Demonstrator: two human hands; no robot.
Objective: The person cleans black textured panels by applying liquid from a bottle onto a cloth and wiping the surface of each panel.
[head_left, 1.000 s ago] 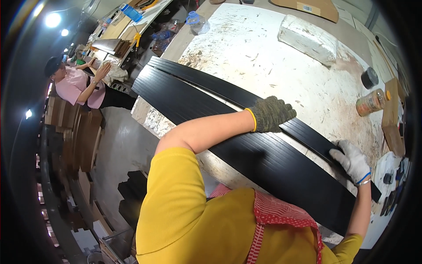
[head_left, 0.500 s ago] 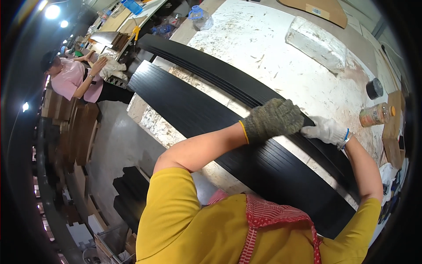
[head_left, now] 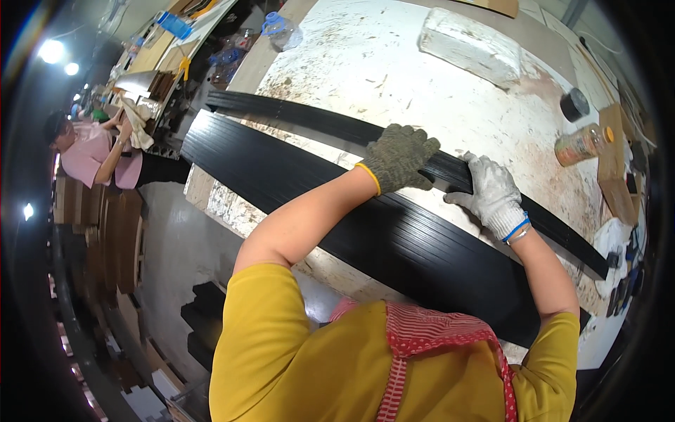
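Shows at left wide black panelling (head_left: 394, 239) along the near table edge (head_left: 232, 212), with narrow black stack (head_left: 309, 118) beyond. Straddles the stack with left hand (head_left: 399, 158), half-closed, thumb on near side; grips it likewise with right hand (head_left: 492, 193), just beside. Offers open white tabletop (head_left: 351, 60) beyond, up to white block (head_left: 470, 48); farther right, shows dark roll (head_left: 574, 104) and bottle (head_left: 582, 145).

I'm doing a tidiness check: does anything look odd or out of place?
Two things: the gloved left hand is dark green while the gloved right hand is whitish, an odd pair; and the white tabletop is blotched with brown stains and specks.
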